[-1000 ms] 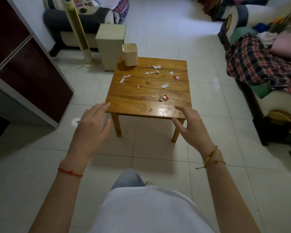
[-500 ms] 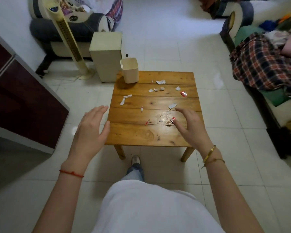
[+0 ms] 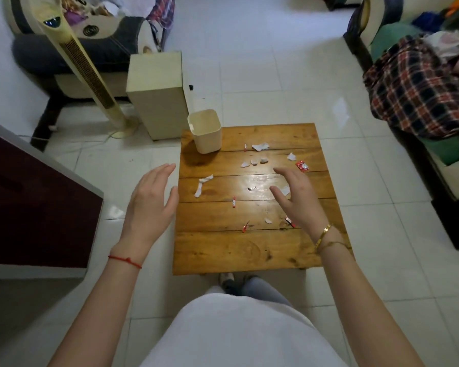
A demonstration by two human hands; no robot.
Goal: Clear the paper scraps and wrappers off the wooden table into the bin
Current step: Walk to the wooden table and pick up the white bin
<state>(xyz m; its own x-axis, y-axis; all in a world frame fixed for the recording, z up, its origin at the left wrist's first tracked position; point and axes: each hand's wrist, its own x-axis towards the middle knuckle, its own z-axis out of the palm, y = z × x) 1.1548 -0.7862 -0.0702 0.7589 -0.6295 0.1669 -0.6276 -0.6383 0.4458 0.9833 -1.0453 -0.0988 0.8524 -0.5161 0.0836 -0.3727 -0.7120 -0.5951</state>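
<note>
The right hand (image 3: 297, 200) hovers over the wooden table (image 3: 223, 250), fingers spread and empty, partly covering a white paper scrap (image 3: 286, 191). The left hand (image 3: 150, 205) hangs open and empty beside the table's left edge, above the tiled floor. Torn white scraps (image 3: 260, 147) and small red wrappers (image 3: 301, 165) lie scattered across the planks; a twisted white strip (image 3: 202, 185) lies near the left side. The cream bin (image 3: 205, 131) stands upright on the far left corner of the table.
</note>
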